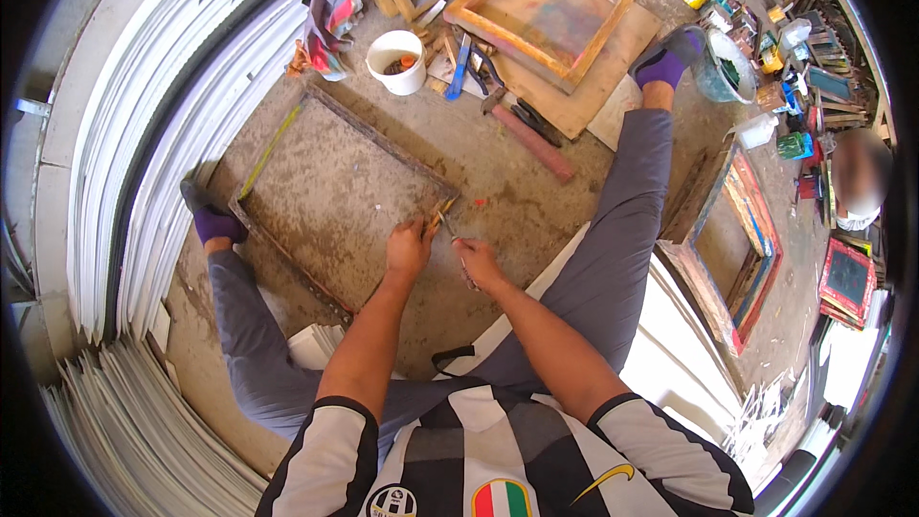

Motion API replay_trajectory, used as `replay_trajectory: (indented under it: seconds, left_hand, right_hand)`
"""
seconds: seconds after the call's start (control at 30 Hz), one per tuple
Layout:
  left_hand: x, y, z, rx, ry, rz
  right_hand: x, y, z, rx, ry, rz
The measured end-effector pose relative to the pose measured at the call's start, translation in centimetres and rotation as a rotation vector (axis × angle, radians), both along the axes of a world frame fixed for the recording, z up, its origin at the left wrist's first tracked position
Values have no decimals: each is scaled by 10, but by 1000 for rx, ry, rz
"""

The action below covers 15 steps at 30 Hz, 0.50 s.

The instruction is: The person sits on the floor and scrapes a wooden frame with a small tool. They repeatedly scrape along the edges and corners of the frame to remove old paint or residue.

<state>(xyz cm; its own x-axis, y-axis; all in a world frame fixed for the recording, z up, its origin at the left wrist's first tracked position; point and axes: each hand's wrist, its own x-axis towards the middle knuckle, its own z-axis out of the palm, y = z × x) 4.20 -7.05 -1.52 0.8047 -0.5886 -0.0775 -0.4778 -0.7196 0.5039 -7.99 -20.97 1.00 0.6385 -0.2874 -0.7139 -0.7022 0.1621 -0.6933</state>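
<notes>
A worn wooden frame [381, 142] lies on the concrete floor between my legs, with a yellow-green strip along its left side. My left hand [410, 247] is closed around the frame near its right corner, where bare yellowish wood shows. Close by on the right, my right hand [479, 263] grips a slim metal tool [446, 224], its tip angled up against that corner. The fingers cover most of the tool, so its exact kind is unclear. My left forearm hides part of the frame's near right side.
Ahead lie a hammer [528, 139], a blue-handled tool [459, 67] and a white bucket [396, 63]. Beyond is an orange-stained screen frame [541, 10]. White sheets [182, 124] are stacked at left; more frames [737, 239] lean at right. Another person [859, 177] shows at the far right.
</notes>
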Motion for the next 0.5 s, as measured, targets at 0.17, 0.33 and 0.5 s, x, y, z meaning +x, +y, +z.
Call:
replay_trajectory:
  seconds: [0.17, 0.33, 0.5]
  left_hand:
    - [4, 0, 7, -8, 29, -4]
    - [-1, 10, -7, -64, 4, 47]
    - [1, 1, 0, -34, 47, 22]
  right_hand:
    - [-5, -5, -20, -174, -19, 108]
    - [-1, 7, 19, -662, 58, 331]
    - [-8, -16, -37, 325, 38, -66]
